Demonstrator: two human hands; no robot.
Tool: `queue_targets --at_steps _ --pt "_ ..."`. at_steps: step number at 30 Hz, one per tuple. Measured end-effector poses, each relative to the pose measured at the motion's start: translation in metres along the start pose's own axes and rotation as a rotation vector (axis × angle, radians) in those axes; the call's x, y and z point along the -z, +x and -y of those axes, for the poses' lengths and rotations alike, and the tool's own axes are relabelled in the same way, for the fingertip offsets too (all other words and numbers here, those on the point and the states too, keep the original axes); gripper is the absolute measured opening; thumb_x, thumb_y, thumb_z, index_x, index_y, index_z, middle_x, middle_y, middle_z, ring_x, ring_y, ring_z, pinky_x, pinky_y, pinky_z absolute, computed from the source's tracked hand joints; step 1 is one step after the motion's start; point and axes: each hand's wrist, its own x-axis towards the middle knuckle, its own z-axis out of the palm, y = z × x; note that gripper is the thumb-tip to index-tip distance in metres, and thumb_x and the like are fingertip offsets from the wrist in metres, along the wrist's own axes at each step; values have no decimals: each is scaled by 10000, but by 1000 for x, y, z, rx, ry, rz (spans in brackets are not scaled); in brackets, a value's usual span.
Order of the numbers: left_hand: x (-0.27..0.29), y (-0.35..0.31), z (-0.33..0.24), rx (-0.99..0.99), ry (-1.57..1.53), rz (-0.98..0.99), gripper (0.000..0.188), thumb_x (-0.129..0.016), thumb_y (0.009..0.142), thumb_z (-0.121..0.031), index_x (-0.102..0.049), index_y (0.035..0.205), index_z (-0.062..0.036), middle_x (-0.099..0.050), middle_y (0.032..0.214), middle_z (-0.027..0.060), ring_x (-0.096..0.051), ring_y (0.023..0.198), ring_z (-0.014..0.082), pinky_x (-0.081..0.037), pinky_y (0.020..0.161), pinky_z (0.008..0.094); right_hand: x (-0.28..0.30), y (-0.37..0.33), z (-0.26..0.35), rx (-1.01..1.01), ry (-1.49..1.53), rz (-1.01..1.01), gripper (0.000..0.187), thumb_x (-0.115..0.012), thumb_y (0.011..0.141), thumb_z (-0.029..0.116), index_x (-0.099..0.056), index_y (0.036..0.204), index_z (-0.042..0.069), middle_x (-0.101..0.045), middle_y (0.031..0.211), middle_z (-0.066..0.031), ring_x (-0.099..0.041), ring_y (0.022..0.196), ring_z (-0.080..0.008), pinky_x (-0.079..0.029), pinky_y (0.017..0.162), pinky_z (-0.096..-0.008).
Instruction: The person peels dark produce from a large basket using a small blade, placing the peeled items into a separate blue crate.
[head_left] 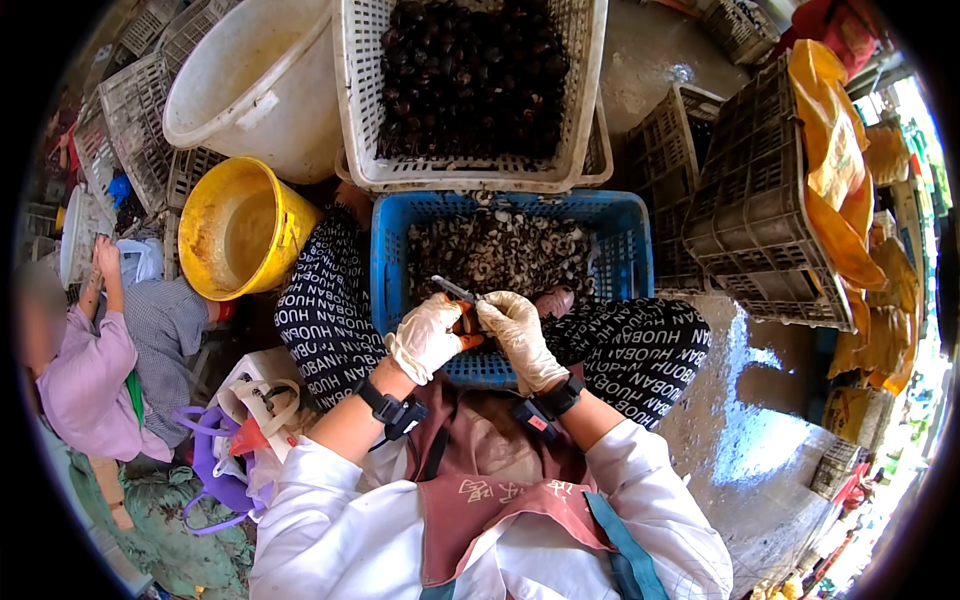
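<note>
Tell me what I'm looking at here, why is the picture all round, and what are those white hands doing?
The picture comes from a small camera worn on a person's head, looking down at their own lap. Its lens is very wide, so straight edges bend and the corners go dark.

The two hands wear pale gloves. The left hand holds a small knife with an orange handle. The right hand meets it over a small dark thing that is too hidden to name. Both hands work above a blue crate full of pale and dark peelings or pieces. Behind it sits a white basket heaped with small dark round things.

To the left are a yellow bucket and a big white tub. Another person in a purple top sits at the far left edge.
</note>
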Motion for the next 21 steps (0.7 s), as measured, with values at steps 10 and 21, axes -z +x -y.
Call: queue_targets --at_steps 10,21 --pt "-12 -13 25 399 -1046 -86 481 -710 772 29 -559 1224 -32 -621 893 -6 -585 734 66 -509 646 196 37 -19 -3 69 -253 -82 178 -622 888 140 -595 1019 23 -601 759 4 -475 571 -41 -394 507 -187" --pt "-21 -21 39 137 -687 -161 467 -722 771 -12 -566 1212 -3 -632 908 1 -565 746 54 -491 691 190 37 -26 30 213 -874 -104 211 -675 824 190 -672 980 49 -672 764 -94 -638 667 -170 -497 629 -290"
